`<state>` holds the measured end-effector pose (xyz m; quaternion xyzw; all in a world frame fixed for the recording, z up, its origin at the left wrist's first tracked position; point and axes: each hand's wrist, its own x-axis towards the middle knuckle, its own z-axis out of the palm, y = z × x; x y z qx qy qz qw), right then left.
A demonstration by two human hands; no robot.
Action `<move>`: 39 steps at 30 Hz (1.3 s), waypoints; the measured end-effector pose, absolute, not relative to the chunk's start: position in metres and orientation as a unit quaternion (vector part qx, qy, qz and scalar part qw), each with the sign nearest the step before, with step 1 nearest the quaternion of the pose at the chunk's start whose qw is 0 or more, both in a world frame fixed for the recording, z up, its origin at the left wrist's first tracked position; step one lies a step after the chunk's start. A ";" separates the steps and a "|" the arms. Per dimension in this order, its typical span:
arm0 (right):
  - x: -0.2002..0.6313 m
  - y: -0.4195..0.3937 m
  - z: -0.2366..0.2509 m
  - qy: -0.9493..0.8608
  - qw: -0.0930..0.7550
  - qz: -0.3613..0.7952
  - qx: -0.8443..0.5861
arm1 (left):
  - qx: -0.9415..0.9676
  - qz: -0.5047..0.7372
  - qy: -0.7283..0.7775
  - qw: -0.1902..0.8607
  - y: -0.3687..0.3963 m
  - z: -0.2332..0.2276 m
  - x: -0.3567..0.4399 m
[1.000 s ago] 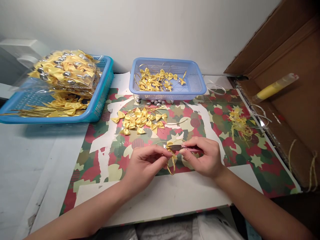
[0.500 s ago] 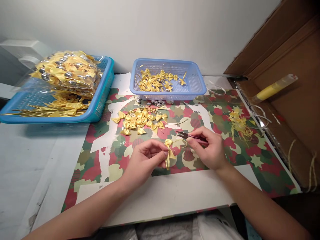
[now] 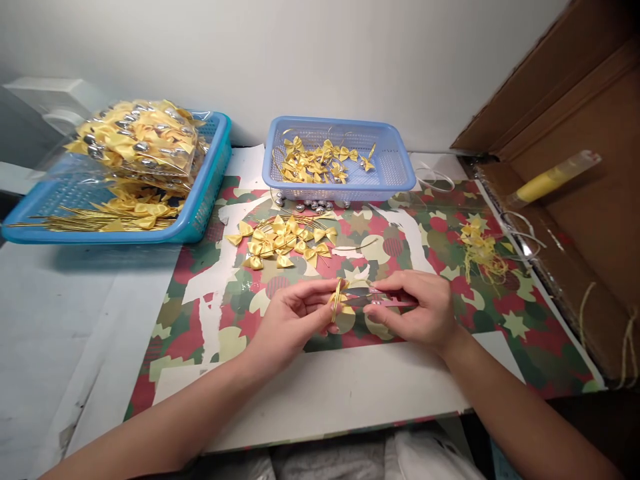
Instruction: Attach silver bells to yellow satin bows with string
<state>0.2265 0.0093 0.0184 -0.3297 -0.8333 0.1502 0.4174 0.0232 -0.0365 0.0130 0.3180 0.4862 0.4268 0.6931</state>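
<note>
Between its thumb and fingers, my left hand [image 3: 295, 317] pinches a yellow ribbon bow [image 3: 337, 301] with gold wire, held above the table. My right hand [image 3: 423, 307] is closed on small pink-handled thread snips [image 3: 387, 301]. Their dark blades point left, parted, with the tips at the bow's edge; whether they touch the ribbon I cannot tell. Just beyond my left hand, a pile of yellow bows [image 3: 285, 240] on gold wires lies on the patterned paper. Several silver bells [image 3: 317, 205] lie behind that pile.
A light-blue basket [image 3: 340, 193] with bows stands at the back. To the left, a blue basket [image 3: 203, 207] holds a bagged heap [image 3: 143, 137] of bows and bells. Yellow ribbon scraps [image 3: 477, 250] lie at right beside a cardboard box [image 3: 565, 200] with a yellow tube [image 3: 555, 179].
The snips have moved left to the bow, and their blades have parted. My left hand has turned the bow so its gold wire faces me.
</note>
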 end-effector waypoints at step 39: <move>0.225 0.004 0.013 -0.860 0.429 0.071 -0.269 | 0.506 0.433 0.544 0.510 -0.047 0.010 0.026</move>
